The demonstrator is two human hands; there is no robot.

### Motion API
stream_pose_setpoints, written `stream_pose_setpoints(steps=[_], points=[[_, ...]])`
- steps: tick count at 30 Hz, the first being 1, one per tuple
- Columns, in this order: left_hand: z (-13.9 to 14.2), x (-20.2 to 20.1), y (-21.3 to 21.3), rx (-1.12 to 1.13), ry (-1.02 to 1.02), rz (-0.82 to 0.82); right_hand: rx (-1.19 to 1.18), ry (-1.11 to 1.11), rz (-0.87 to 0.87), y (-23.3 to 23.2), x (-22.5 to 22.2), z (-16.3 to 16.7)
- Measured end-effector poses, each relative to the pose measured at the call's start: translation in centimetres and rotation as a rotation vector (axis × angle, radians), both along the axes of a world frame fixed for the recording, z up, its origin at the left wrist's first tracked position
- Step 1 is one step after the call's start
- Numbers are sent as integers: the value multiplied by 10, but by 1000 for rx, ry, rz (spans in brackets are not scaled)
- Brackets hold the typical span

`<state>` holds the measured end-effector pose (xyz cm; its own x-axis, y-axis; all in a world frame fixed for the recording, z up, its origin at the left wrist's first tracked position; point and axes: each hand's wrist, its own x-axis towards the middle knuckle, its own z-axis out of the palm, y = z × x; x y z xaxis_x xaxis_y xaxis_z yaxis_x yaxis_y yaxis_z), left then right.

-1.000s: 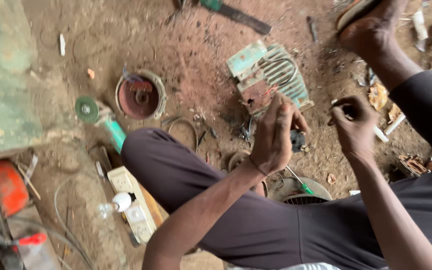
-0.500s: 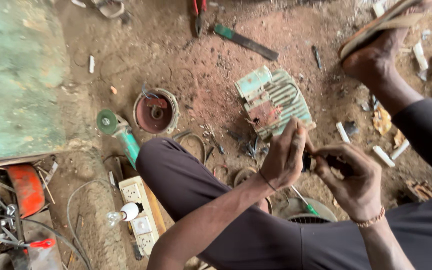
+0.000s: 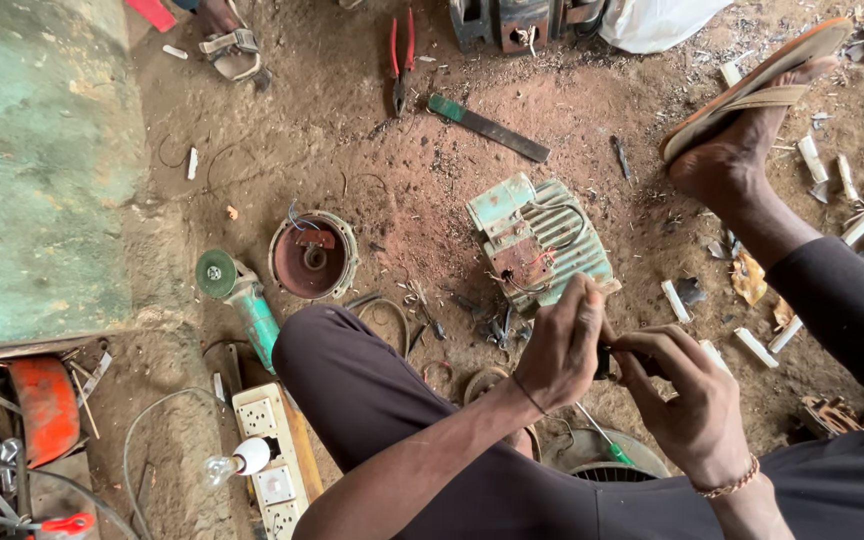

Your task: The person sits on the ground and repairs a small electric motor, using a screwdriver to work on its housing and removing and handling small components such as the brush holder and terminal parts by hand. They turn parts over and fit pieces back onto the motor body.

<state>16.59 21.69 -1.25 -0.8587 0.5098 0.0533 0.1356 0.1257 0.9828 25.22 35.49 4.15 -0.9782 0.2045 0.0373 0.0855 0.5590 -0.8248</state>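
both hands meet above the lap: the left hand (image 3: 564, 345) and right hand (image 3: 687, 400) are curled tight around a small dark part (image 3: 604, 362), mostly hidden by the fingers. just beyond lies a ribbed green motor housing (image 3: 542, 243) on gritty red dirt, with open ground before the red-handled pliers (image 3: 402, 55).

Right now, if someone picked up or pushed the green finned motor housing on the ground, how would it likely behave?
The motor housing looks like cast metal with ribs, so probably heavy for its size and rigid. It lies on loose dirt, so a push would likely drag it rather than roll it. Thin wires loop over it and may snag or flop when it is lifted.
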Motion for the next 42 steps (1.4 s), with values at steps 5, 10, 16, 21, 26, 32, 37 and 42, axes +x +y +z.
stream_pose_setpoints(steps=[5, 10, 16, 21, 26, 32, 37, 42], points=[[6, 9, -1, 108, -34, 16, 129, 127, -24, -8, 13, 7], [9, 12, 1, -84, -115, -57, 156, 69, 56, -3, 13, 6], [5, 11, -3, 13, -198, -255, -110, 58, 46, 8, 17, 10], [3, 12, -6, 100, -419, -415, -629, 45, -135, 9, 26, 3], [-3, 5, -4, 342, -587, -573, -764, -47, -131, 14, 27, -3], [-17, 7, -2, 304, -649, -638, -656, -101, -34, 20, 31, 0], [-25, 18, -4, 181, -482, -606, -672, -138, -49, 25, 40, -9], [-22, 21, -6, 75, -456, -401, -599, -42, -90, 26, 49, -18]])
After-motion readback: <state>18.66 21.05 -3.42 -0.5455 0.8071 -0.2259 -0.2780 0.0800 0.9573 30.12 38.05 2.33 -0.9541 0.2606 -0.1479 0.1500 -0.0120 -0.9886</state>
